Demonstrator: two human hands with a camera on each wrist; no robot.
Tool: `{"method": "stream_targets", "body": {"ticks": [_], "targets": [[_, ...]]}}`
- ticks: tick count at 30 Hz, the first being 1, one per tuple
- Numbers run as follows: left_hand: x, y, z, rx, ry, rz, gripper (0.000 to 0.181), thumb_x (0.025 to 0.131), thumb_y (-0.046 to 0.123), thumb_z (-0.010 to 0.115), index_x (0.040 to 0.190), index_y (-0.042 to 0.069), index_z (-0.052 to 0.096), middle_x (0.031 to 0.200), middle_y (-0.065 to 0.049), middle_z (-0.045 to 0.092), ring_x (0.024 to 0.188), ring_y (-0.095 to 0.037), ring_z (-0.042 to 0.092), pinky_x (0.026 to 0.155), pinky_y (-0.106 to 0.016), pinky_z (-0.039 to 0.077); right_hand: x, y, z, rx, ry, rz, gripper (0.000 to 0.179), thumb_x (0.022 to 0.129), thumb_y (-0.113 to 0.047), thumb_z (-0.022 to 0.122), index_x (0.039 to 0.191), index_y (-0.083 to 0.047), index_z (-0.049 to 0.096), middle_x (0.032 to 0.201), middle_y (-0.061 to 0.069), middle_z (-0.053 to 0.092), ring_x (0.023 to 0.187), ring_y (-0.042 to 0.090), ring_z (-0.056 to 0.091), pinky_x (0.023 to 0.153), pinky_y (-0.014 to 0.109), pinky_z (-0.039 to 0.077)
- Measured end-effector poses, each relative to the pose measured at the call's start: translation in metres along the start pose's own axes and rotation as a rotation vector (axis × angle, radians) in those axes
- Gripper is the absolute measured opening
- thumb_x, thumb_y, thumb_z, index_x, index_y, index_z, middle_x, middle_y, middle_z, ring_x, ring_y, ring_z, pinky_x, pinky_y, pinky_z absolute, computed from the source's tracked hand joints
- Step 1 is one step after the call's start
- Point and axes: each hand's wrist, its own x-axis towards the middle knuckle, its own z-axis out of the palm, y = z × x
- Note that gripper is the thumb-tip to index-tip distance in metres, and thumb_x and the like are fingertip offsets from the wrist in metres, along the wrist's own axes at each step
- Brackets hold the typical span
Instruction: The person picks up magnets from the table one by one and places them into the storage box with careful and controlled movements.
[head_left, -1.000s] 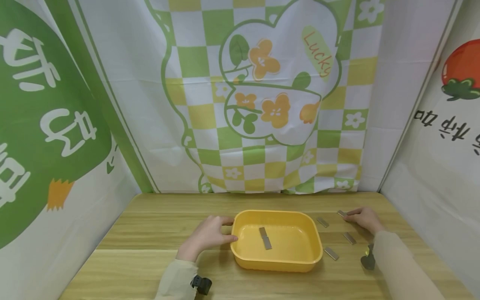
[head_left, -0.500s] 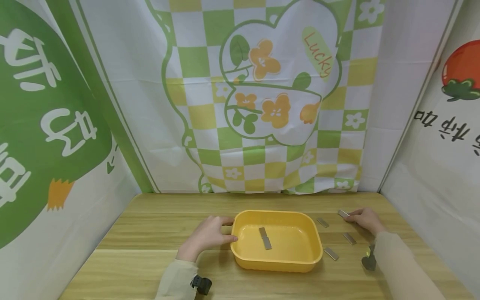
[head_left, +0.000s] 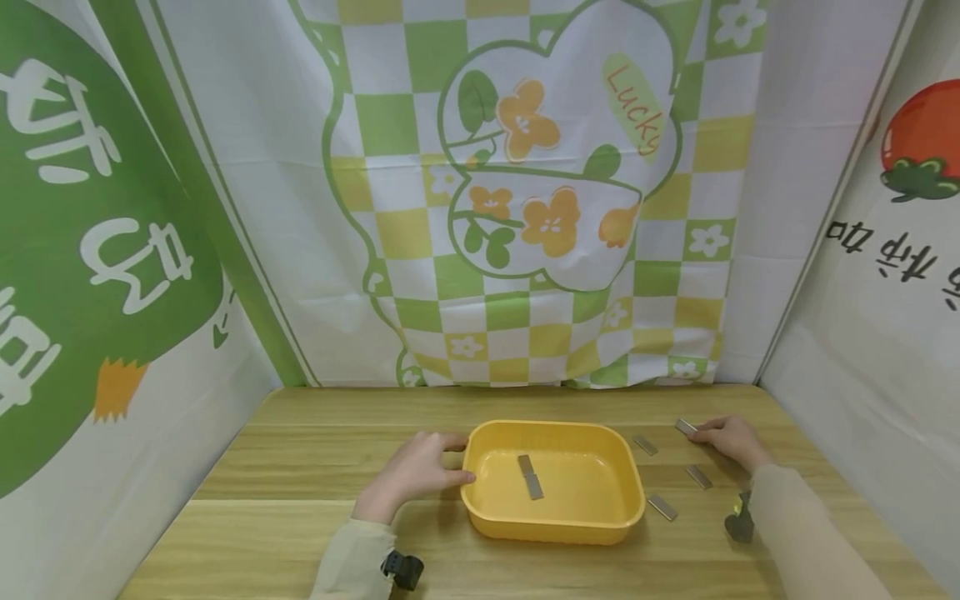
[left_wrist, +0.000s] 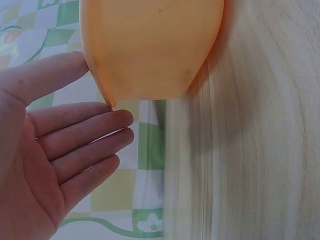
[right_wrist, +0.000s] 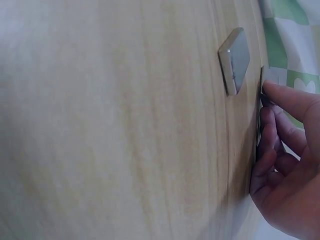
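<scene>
A yellow plastic basin (head_left: 555, 532) stands on the wooden table. At its left end is my left hand (head_left: 420, 467); in the left wrist view its straight fingers (left_wrist: 85, 131) lie against the basin's rim. Two small flat grey rectangular pieces (head_left: 533, 486) lie end to end inside. Off to the right, my right hand (head_left: 731, 437) pinches another grey rectangular piece (head_left: 686, 427) by its near end, close over the table. In the right wrist view, curled fingers hide much of that piece, and a neighbouring piece (right_wrist: 235, 62) with a pale side edge lies on the wood.
Between the basin and the right hand lie three more grey pieces: one at the back (head_left: 645, 445), one beside the sleeve (head_left: 698, 477) and one in front (head_left: 662, 507). A checkered cloth (head_left: 525, 308) hangs behind the table (head_left: 285, 467).
Compared with a second ago, the pinched piece has shifted slightly to the right with my right hand. My left hand and the basin have stayed put.
</scene>
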Motion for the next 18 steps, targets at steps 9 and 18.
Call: {"method": "stream_targets", "body": {"ticks": [9,18], "targets": [[0.0,-0.0003,0.0001,-0.007,-0.001,-0.003,0.056,0.08,0.037,0.074,0.123,0.003,0.062,0.122,-0.013,0.065,0.113,-0.031,0.061,0.094,-0.048,0.05,0.0021,0.0038,0.0,0.009,0.017,-0.01,0.043,0.087,-0.031,0.064,0.106,0.008,0.066,0.117,0.034,0.058,0.108,0.05,0.051,0.091,0.057,0.043],[0.0004,-0.0008,0.0005,0.009,0.0,0.005,0.055,0.08,0.037,0.074,0.122,0.004,0.062,0.121,-0.012,0.066,0.112,-0.03,0.062,0.093,-0.047,0.051,-0.006,0.0015,-0.0025,0.017,0.036,-0.028,0.041,0.088,-0.029,0.064,0.105,0.008,0.066,0.117,0.034,0.057,0.107,0.051,0.051,0.089,0.056,0.044]]}}
